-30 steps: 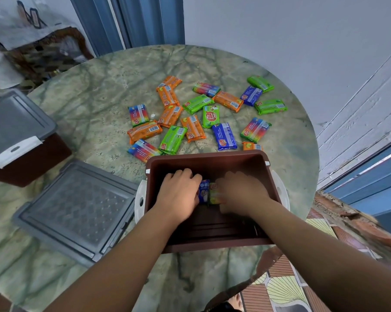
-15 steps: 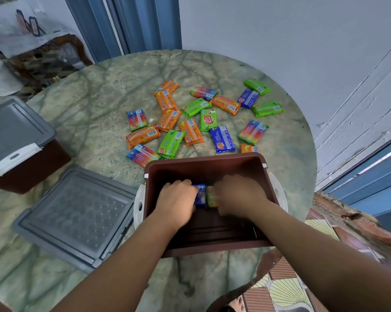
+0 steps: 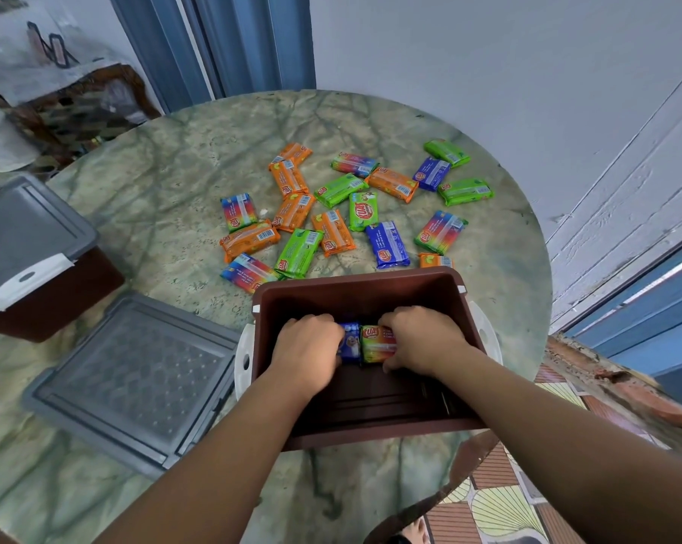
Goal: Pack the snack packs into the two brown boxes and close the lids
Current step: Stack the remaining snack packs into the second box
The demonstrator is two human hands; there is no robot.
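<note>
Round green marble-pattern table. On it: open brown box at near edge; grey lid flat just left of it; second brown box, lidded, far left; loose snack packs scattered beyond open box.

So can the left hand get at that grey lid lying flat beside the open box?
Probably yes. The left hand is down in the open box on a blue pack, but the grey lid lies uncovered just to its left once it lets go.
</note>
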